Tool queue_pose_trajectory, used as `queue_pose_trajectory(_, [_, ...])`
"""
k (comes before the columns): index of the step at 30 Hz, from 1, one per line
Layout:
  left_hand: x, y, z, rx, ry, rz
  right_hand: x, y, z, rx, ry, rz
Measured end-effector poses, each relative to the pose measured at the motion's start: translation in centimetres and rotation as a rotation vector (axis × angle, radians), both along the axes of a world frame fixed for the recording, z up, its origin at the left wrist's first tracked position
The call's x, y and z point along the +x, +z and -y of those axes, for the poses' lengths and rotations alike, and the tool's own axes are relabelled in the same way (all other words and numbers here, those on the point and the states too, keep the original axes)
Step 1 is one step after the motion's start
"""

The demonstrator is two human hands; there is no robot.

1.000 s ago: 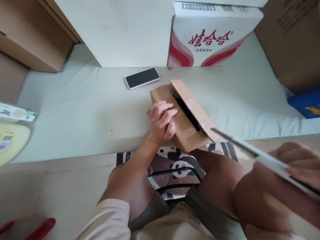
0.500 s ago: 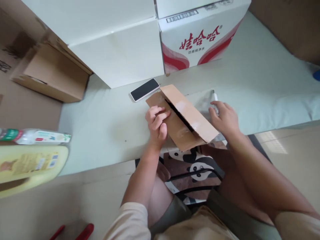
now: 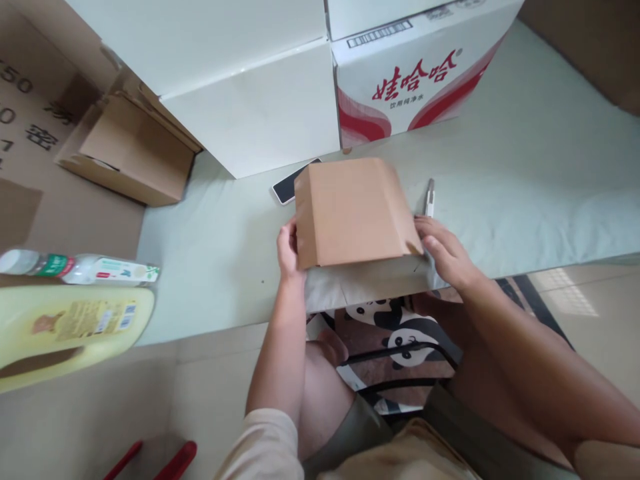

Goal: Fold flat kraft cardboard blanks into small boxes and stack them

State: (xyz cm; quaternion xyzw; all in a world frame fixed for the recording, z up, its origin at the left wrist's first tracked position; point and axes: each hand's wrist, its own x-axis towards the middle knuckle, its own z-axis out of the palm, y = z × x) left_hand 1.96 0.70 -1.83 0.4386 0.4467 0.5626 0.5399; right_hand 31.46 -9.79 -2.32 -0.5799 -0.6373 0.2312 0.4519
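Note:
A small brown cardboard box [image 3: 356, 212] is held above the table's front part, a broad flat face up and flaps at its sides. My left hand [image 3: 289, 248] grips its left edge, with the fingers partly hidden behind the cardboard. My right hand [image 3: 445, 250] is at the box's lower right corner, fingers together; whether it grips the corner or only touches it cannot be made out. A white utility knife [image 3: 430, 199] lies on the table just beyond the right fingertips. Behind the box's left corner is a dark-faced phone-like device [image 3: 286, 189], partly covered.
White cartons [image 3: 255, 107] and a red-and-white carton [image 3: 415, 87] stand at the back of the green-covered table [image 3: 215, 247]. At left are a brown carton [image 3: 140, 150], a plastic bottle [image 3: 80, 267] and a yellow container [image 3: 75, 327]. A panda-print seat [image 3: 410, 340] shows below.
The box has turned so a broad face shows instead of its open slot. My left hand has moved to its left edge. My right hand has left the knife and is at the box's corner.

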Motion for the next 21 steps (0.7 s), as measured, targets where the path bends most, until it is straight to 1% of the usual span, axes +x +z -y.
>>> queue_pose_trajectory(3, [-0.3, 0.5, 0.1, -0.055, 0.012, 0.058, -0.6, 0.0, 0.3, -0.023, 0.038, -0.109])
queue_pose_trajectory(6, [-0.7, 1.1, 0.2, -0.109, -0.061, 0.010, -1.2, -0.1, 0.4, -0.030, 0.022, -0.174])
queue_pose_trajectory(8, [-0.9, 1.3, 0.2, -0.106, -0.102, -0.001, -1.5, -0.3, 0.2, -0.021, -0.020, -0.201])
queue_pose_trajectory(10, [-0.9, 1.3, 0.2, -0.064, -0.158, 0.014, -1.6, -0.5, 0.1, -0.009, -0.061, -0.232])
queue_pose_trajectory(12, [-0.7, 1.4, 0.3, -0.028, -0.239, 0.018, -1.6, -0.6, 0.0, 0.013, -0.146, -0.246])
queue_pose_trajectory(14, [-0.4, 1.3, 0.5, -0.018, -0.292, -0.012, -1.4, -0.6, -0.1, 0.021, -0.258, -0.225])
queue_pose_trajectory(16, [-0.1, 1.3, 0.7, -0.020, -0.295, -0.053, -1.2, -0.4, -0.1, 0.015, -0.333, -0.209])
queue_pose_trajectory(21, [-0.1, 0.9, 0.7, -0.066, -0.246, -0.129, -0.6, -0.1, -0.1, 0.031, -0.351, -0.268])
